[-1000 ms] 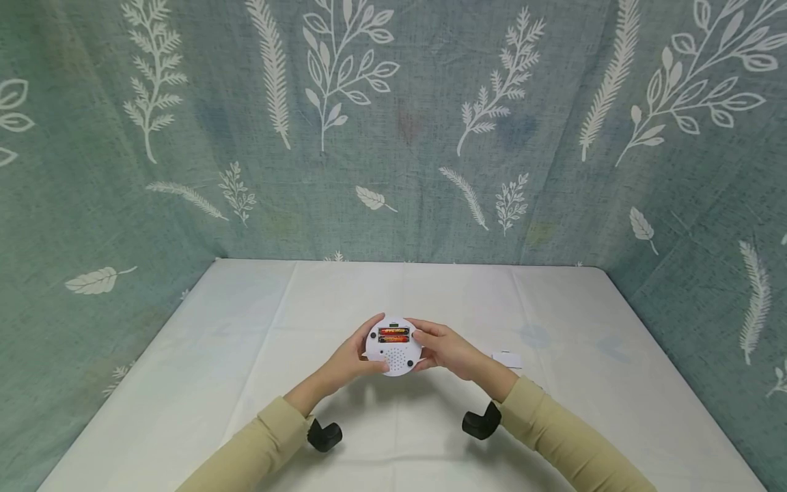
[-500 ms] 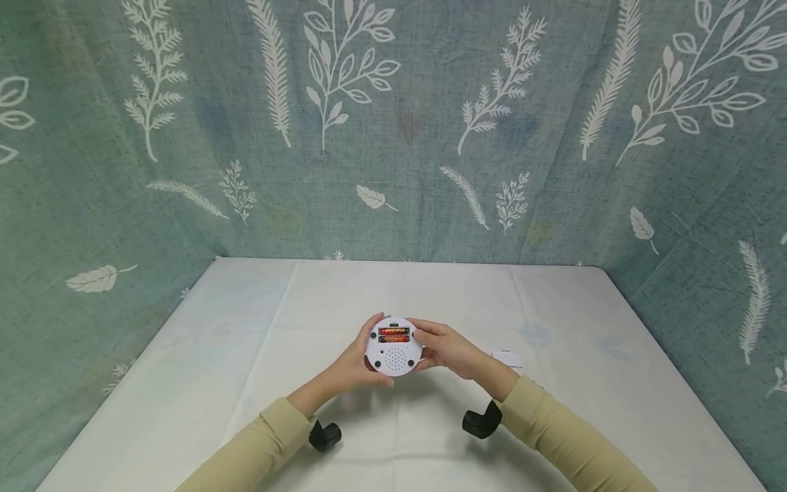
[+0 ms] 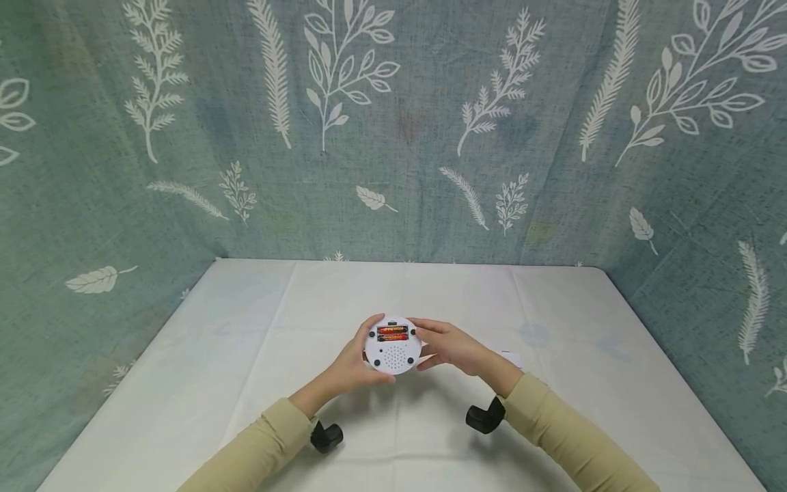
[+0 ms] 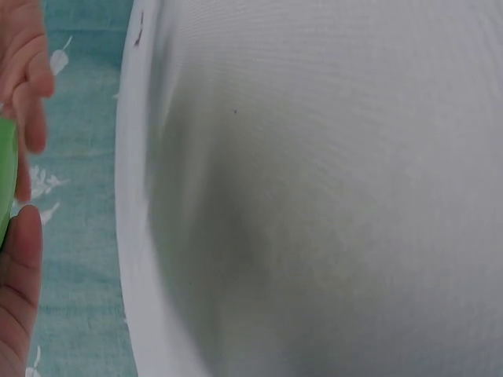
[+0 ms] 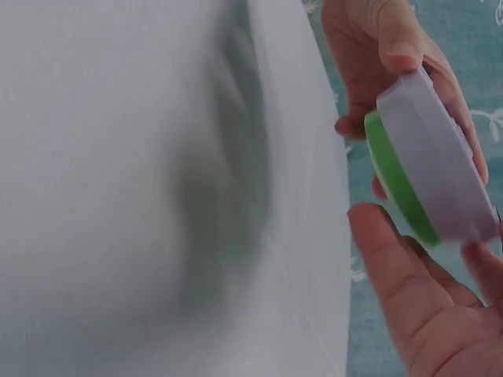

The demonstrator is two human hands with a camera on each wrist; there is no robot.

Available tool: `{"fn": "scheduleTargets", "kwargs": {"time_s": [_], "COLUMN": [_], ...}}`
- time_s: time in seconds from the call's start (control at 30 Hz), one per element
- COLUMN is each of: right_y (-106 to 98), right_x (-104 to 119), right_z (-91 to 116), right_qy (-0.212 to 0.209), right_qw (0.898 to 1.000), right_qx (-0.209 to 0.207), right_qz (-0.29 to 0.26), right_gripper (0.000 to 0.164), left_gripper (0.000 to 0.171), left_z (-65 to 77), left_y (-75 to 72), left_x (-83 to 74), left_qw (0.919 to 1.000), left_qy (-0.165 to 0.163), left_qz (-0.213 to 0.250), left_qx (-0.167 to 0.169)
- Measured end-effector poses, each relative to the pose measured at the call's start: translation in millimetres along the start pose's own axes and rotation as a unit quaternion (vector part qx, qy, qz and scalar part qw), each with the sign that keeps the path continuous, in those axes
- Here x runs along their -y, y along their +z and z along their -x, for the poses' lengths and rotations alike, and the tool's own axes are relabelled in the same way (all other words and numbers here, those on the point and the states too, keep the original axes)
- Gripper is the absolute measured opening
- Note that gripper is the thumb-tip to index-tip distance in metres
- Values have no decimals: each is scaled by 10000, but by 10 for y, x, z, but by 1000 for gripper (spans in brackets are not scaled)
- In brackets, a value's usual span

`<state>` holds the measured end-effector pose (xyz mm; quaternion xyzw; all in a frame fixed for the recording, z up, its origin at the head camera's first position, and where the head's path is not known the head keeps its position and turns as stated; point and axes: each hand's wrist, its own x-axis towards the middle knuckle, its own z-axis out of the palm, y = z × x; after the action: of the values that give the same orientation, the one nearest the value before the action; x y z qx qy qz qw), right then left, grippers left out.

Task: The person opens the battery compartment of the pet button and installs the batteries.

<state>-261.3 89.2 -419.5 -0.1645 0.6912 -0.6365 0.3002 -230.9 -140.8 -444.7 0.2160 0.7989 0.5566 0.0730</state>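
My left hand (image 3: pixel 353 365) grips a round white device (image 3: pixel 393 357) at its left side, thumb along the bottom edge. Its back faces up, showing speaker holes, several black feet and a battery bay with two red-and-black batteries (image 3: pixel 392 333). The right wrist view shows a green layer (image 5: pixel 393 177) on the device's other side. Beside the device's right edge is my right hand (image 3: pixel 458 348), its fingers extended and loosely spread. In the right wrist view its fingertips (image 5: pixel 369 224) stand right at the rim. Only a sliver of the green side (image 4: pixel 7 169) appears in the left wrist view.
A small white cover (image 3: pixel 512 357) lies on the white-clothed table (image 3: pixel 295 301), partly hidden behind the right forearm. Black camera mounts (image 3: pixel 326 436) hang below both wrists. A green leaf-patterned curtain (image 3: pixel 393 171) encloses the back and sides.
My left thumb has slid from the speaker holes to the bottom edge. My right thumb has come off the device's back, and that hand has shifted slightly right. The device has tilted a little.
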Motion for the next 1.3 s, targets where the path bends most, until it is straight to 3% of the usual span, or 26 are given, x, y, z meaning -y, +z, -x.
{"fn": "scheduleTargets", "kwargs": {"time_s": [0.27, 0.53, 0.67, 0.87, 1.03, 1.23, 1.3], "right_y": [-338, -675, -814, -1026, -1138, -1190, -1209], "right_x": [2, -32, -102, -229, -318, -410, -447], "right_z": [134, 332, 406, 517, 596, 645, 658], "right_qy": [86, 160, 303, 388, 235, -137, -110], "right_qw": [9965, 9918, 9849, 9586, 9340, 8942, 8882], "right_qx": [-433, -907, -1189, -1561, -1458, -1339, -1339], "right_qz": [710, 882, 1218, 2350, 3253, 4270, 4394], "right_gripper": [55, 51, 48, 40, 33, 17, 15], "left_gripper": [106, 109, 107, 105, 106, 107, 107], "left_z": [-6, 9, 16, 27, 28, 30, 28], "left_y": [-28, -35, -43, -60, -61, -55, -59], "left_x": [35, 55, 57, 64, 84, 96, 100], "left_qw": [9996, 9995, 9996, 9999, 9997, 9996, 9997], "left_qy": [-165, -248, -206, -71, -110, -198, -151], "left_qz": [-84, 23, -46, -16, -147, -91, -60], "left_qx": [-203, -175, -165, -124, -168, -186, -156]}}
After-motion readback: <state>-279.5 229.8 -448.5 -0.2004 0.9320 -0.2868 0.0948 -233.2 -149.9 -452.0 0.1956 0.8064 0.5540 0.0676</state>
